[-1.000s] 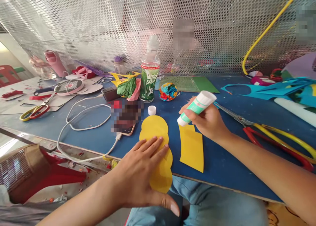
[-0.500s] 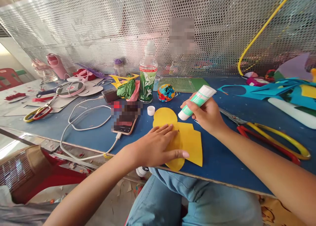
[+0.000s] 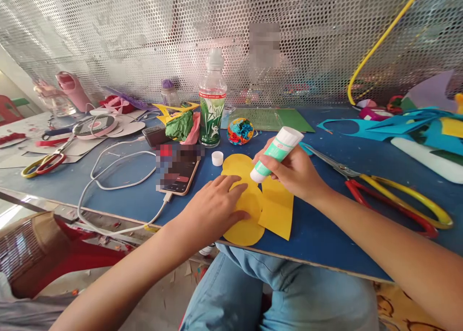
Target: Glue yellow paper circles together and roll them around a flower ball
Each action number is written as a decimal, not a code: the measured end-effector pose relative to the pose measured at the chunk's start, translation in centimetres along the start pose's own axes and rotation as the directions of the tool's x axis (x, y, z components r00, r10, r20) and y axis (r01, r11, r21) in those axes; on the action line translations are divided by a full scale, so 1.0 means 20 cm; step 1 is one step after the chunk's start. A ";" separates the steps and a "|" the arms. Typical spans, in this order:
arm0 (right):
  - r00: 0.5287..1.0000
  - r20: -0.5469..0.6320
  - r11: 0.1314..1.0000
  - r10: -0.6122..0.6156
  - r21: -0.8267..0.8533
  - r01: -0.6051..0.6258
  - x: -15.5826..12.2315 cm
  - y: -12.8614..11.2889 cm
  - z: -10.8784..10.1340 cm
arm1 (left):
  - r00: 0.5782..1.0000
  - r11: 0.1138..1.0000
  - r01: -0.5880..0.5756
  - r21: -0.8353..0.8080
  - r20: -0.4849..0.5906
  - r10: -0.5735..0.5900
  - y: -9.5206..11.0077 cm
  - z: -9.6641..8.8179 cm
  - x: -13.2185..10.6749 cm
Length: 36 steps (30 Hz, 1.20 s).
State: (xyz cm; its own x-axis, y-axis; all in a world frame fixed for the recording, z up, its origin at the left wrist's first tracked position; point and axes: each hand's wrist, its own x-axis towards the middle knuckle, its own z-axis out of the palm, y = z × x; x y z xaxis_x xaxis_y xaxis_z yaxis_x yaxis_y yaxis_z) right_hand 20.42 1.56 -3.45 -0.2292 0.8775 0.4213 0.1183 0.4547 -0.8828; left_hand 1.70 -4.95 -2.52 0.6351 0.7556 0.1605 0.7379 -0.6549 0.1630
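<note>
My right hand (image 3: 291,169) is wrapped round a white and green glue stick (image 3: 278,152), tilted with its lower end just above the yellow paper. Fingers spread, my left hand (image 3: 213,205) rests at the left side of a yellow paper cutout (image 3: 249,201) with rounded lobes. Against the cutout's right side lies a straight-edged yellow paper piece (image 3: 278,210); I cannot tell whether they overlap under the glue stick. A small white cap (image 3: 217,158) stands on the table just beyond the cutout.
Large red-and-yellow-handled scissors (image 3: 390,196) lie at right, near blue paper scraps (image 3: 376,128). A phone (image 3: 181,172) with a white cable (image 3: 126,186) is at left. Behind stand a green-labelled bottle (image 3: 212,104) and a colourful paper ball (image 3: 240,130). Perforated metal (image 3: 307,46) borders the back.
My left hand has slid left and its fingers have lifted and bent, baring more of the cutout. The glue stick has moved left and down in my right hand, closer to the paper.
</note>
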 end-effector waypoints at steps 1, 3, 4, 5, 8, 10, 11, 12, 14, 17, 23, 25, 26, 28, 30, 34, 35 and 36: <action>1.000 -0.001 1.000 -0.002 -0.005 0.002 0.00 0.00 0.00 | 1.000 1.000 0.000 0.004 0.006 0.000 0.00 0.00 0.00; 1.000 -0.005 1.000 0.003 -0.012 -0.003 0.00 0.00 0.00 | 0.999 0.999 -0.032 -0.008 0.040 0.032 0.00 0.00 0.00; 1.000 -0.006 1.000 0.008 -0.014 -0.008 0.00 0.01 0.00 | 0.997 0.999 -0.050 -0.014 0.053 0.050 -0.01 0.01 0.00; 1.000 -0.005 1.000 0.014 -0.015 -0.014 0.00 0.01 0.00 | 0.997 0.998 -0.059 -0.014 0.054 0.060 -0.01 0.01 0.00; 1.000 -0.001 1.000 0.028 -0.013 -0.028 0.00 0.01 0.00 | 0.996 0.997 -0.074 -0.019 0.039 0.075 -0.03 0.00 0.02; 0.999 0.002 0.999 0.032 -0.017 -0.032 0.00 0.01 0.00 | 0.996 0.996 -0.087 -0.001 0.014 0.087 -0.03 -0.01 0.03; 0.999 0.002 0.999 0.034 -0.020 -0.034 0.00 0.01 0.00 | 0.995 0.995 -0.098 0.028 -0.004 0.098 -0.02 -0.01 0.03; 0.999 0.002 0.999 0.035 -0.023 -0.035 0.00 0.01 0.00 | 0.993 0.991 -0.112 0.073 -0.025 0.114 -0.01 -0.01 0.02; 0.999 0.001 0.999 0.033 -0.026 -0.033 0.00 0.00 0.00 | 0.985 0.974 -0.139 0.180 -0.073 0.154 0.02 -0.01 -0.02; 1.000 0.026 0.999 0.010 -0.042 -0.009 -0.02 -0.02 0.01 | 0.977 0.950 -0.146 0.274 -0.112 0.183 0.09 0.01 -0.09; 0.972 0.236 0.998 0.010 -0.063 0.005 -0.07 -0.10 0.08 | 0.980 0.977 0.009 0.214 -0.197 0.034 0.24 0.11 -0.24; 0.942 0.336 0.996 0.022 -0.090 0.009 -0.09 -0.12 0.12 | 0.975 0.977 0.061 0.204 -0.223 -0.015 0.27 0.13 -0.27; 0.926 0.375 0.994 0.031 -0.106 0.010 -0.10 -0.13 0.14 | 0.973 0.975 0.080 0.206 -0.227 -0.032 0.28 0.14 -0.28; 0.906 0.421 0.989 0.055 -0.146 0.008 -0.11 -0.14 0.18 | 0.972 0.972 0.108 0.209 -0.226 -0.059 0.29 0.15 -0.29; 0.897 0.433 0.979 0.088 -0.203 0.002 -0.12 -0.14 0.21 | 0.972 0.973 0.116 0.199 -0.223 -0.070 0.30 0.15 -0.29; 0.902 0.414 0.948 0.122 -0.318 0.017 -0.13 -0.14 0.24 | 0.969 0.980 0.122 0.159 -0.235 -0.082 0.30 0.17 -0.31; 0.906 0.404 0.943 0.123 -0.332 0.020 -0.13 -0.14 0.24 | 0.966 0.980 0.129 0.151 -0.241 -0.090 0.30 0.17 -0.31; 0.912 0.393 0.942 0.121 -0.335 0.019 -0.13 -0.15 0.24 | 0.964 0.980 0.137 0.145 -0.247 -0.099 0.30 0.18 -0.32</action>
State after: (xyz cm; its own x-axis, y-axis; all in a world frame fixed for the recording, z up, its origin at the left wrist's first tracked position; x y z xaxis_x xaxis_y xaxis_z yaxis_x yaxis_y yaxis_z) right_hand 16.07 -2.75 -2.95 -0.5739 0.7952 0.1956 0.4309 0.4963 -0.7537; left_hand 2.98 -13.64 -6.02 0.4830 0.7892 0.3793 0.8434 -0.5358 0.0408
